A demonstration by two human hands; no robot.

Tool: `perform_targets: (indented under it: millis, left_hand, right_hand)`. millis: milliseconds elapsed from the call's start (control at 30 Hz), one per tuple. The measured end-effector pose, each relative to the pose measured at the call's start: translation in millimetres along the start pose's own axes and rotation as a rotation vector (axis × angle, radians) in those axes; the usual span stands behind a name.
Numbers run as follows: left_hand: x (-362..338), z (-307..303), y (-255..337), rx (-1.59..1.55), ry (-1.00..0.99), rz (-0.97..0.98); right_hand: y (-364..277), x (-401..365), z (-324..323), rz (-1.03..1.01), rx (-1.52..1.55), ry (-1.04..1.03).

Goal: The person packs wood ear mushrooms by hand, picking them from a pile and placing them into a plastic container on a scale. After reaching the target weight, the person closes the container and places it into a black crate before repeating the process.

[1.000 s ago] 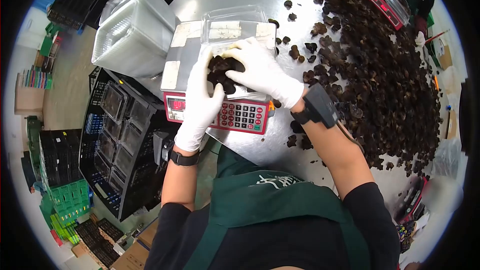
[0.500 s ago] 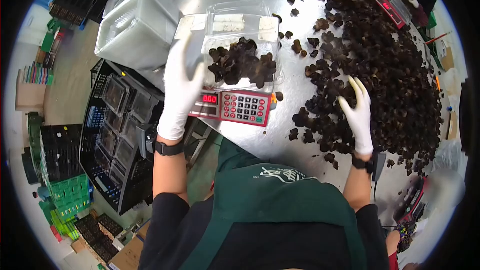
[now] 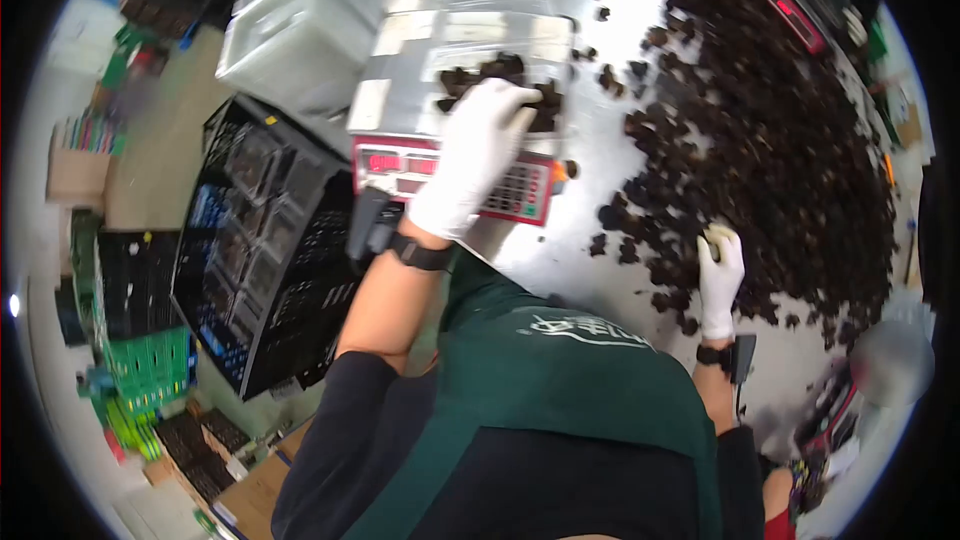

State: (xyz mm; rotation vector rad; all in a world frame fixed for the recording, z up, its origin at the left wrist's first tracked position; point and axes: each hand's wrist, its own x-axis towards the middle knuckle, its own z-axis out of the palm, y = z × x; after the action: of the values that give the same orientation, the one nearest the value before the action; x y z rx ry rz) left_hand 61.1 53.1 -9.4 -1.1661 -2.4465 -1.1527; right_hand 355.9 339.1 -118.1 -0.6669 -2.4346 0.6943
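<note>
- A green apron [image 3: 560,390] over black sleeves fills the near edge. Both hands wear white gloves and dark wristbands.
- The right hand [image 3: 720,275] sits at the near rim of the loose fungus pile [image 3: 790,140]. Its fingers are curled into a fist. We cannot tell what is inside it, apart from a pale speck at the knuckles.
- The left hand [image 3: 480,155] reaches across the keypad of the red-fronted scale [image 3: 400,165]. Its fingers are stretched out and loose, gripping nothing, with the tips resting on the tray's contents.
- The clear tray [image 3: 470,45] stands on the scale's steel platform. Its walls are almost lost to blur.
- In the tray lies a heap of dark fungus pieces [image 3: 460,80], crinkled and matt. The glove partly covers it.
- The steel table [image 3: 560,250] is smooth and shiny. The pile spreads over its right half, and stray bits lie beside the scale.
- Black crates [image 3: 270,240] stand left of the table, below its level. They hold clear packs whose contents we cannot make out.
- A stack of clear trays [image 3: 295,25] stands farther off on the left. A second scale [image 3: 785,5] at the far right is cut off by the frame edge.
</note>
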Motion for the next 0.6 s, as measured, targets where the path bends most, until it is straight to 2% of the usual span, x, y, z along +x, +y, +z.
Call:
perform_targets:
  millis: [67, 133, 200, 267, 333, 367, 400, 533, 567, 600]
  left_hand:
    - [3.7, -1.7, -6.5, -0.047, 0.059, 0.051]
    - [4.7, -9.1, -6.4, -0.014, 0.121, 0.007]
    - [6.3, -13.4, -2.9, 0.147, 0.248, 0.092]
    - [1.4, -7.2, -6.7, 0.244, 0.313, 0.157]
    - [-3.1, -4.9, -11.8, 0.269, 0.07, 0.245]
    - [-4.2, -5.4, -16.1, 0.239, -0.038, 0.207]
    - [-5.1, -6.4, -16.4, 0.215, -0.144, 0.166]
    - [0.0, -19.9, -3.4, 0.033, -0.187, -0.009]
    - [-1.6, -19.1, -2.0, 0.059, -0.117, 0.015]
    - [-3.3, -17.9, -0.9, 0.087, -0.047, 0.038]
  right_hand:
    - [-10.0, 8.5, -9.4, 0.084, 0.086, 0.029]
    - [-25.5, 18.1, -19.7, 0.217, 0.168, 0.026]
    - [-20.0, 21.3, -14.8, 0.446, 0.476, 0.039]
    - [-48.1, 32.3, -29.2, 0.683, 0.733, -0.033]
    - [-45.2, 34.1, -25.3, 0.729, 1.08, -0.097]
    - [-47.7, 36.8, -23.4, 0.691, 1.16, -0.122]
    - [-47.9, 38.4, -20.0, 0.728, 1.391, -0.143]
    - [-36.9, 50.2, 2.0, 0.736, 1.894, -0.322]
    - [-37.4, 55.5, 8.2, 0.74, 2.031, -0.37]
    - [-41.7, 62.5, 13.0, 0.75, 2.04, -0.371]
